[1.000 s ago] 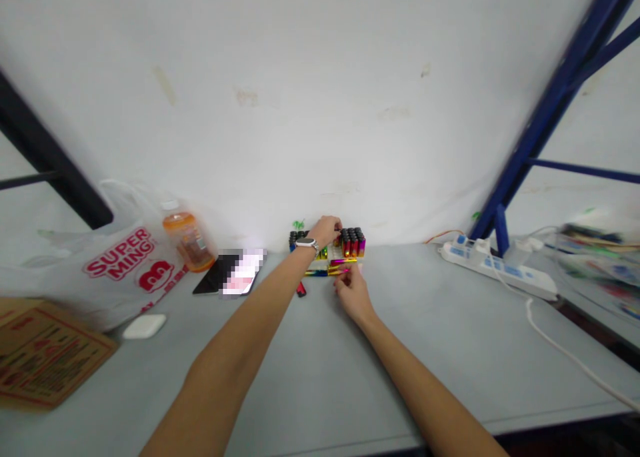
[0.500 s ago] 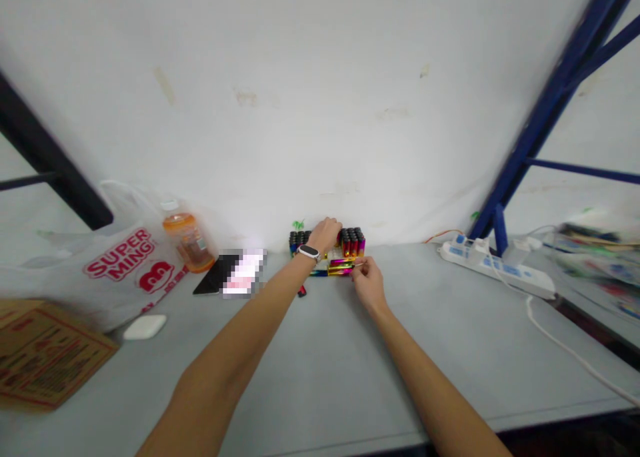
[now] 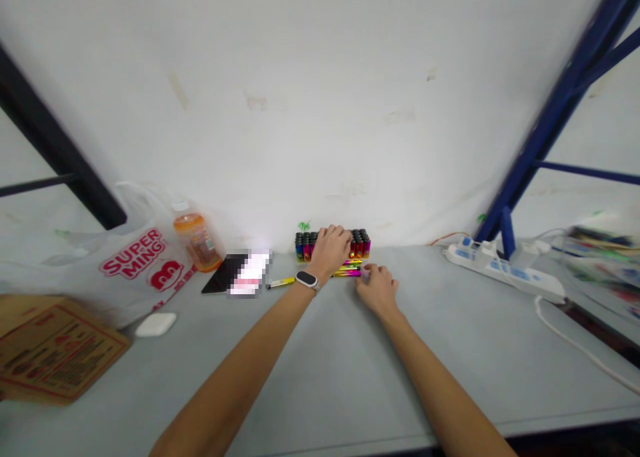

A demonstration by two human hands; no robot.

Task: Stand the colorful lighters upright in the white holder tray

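Observation:
Two rows of upright, battery-like cylinders (image 3: 306,247) with black tops and shiny rainbow bodies stand against the wall. My left hand (image 3: 332,249), with a white band on its wrist, reaches over the middle of them, fingers curled down. What its fingertips grip is hidden behind the hand. In front, several more shiny yellow and magenta cylinders (image 3: 347,270) lie on their sides. At their right ends rests my right hand (image 3: 379,287), fingers curled and thumb near the index finger. Something small and pale seems to be between them, too small to name.
A yellow cutter-like tool (image 3: 281,283) lies left of my left wrist. Further left are a dark tablet-like device (image 3: 220,275), an orange bottle (image 3: 199,243), a plastic bag (image 3: 135,270), a white case (image 3: 156,324) and a cardboard box (image 3: 65,350). A power strip (image 3: 505,273) lies right.
My left hand has come slightly nearer and lower over the cylinders. My right hand has turned lower, and the thin piece at its fingertips no longer shows. The view has shifted slightly.

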